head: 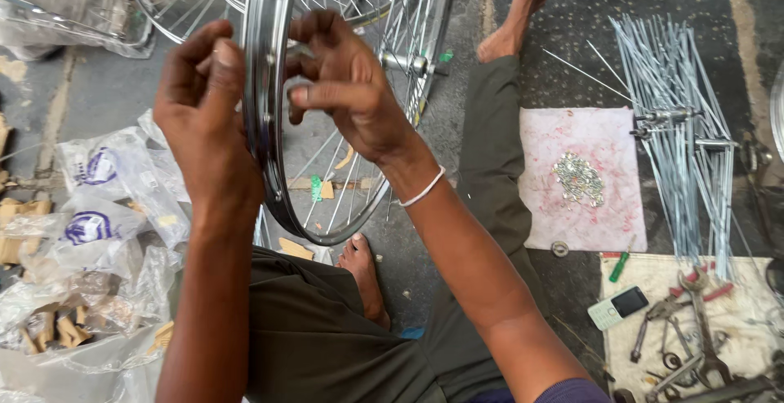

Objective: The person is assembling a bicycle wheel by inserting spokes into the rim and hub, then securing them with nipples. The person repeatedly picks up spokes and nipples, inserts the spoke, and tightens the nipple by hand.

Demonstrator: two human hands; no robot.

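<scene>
- Plastic bags [98,231] lay on the floor at left, holding small tan pieces.
- Left hand [204,117] pinched the wheel rim [263,84], grip narrow on its outer edge.
- Rim stood upright between the knees; probably light, stiff, slick metal, best held at the rim, since the spokes [343,174] looked thin.
- Right hand [347,84] had its fingers curled inside the rim, pinching something too small to tell.
- Pink cloth [584,207] carried a pile of small metal nipples [578,178].
- Loose spokes [678,125] lay at right.

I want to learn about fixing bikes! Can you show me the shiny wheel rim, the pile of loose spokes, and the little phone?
wheel rim [263,84], head view, outer metal band.
loose spokes [682,166], head view, middle of bundle.
phone [618,307], head view, its body.
</scene>
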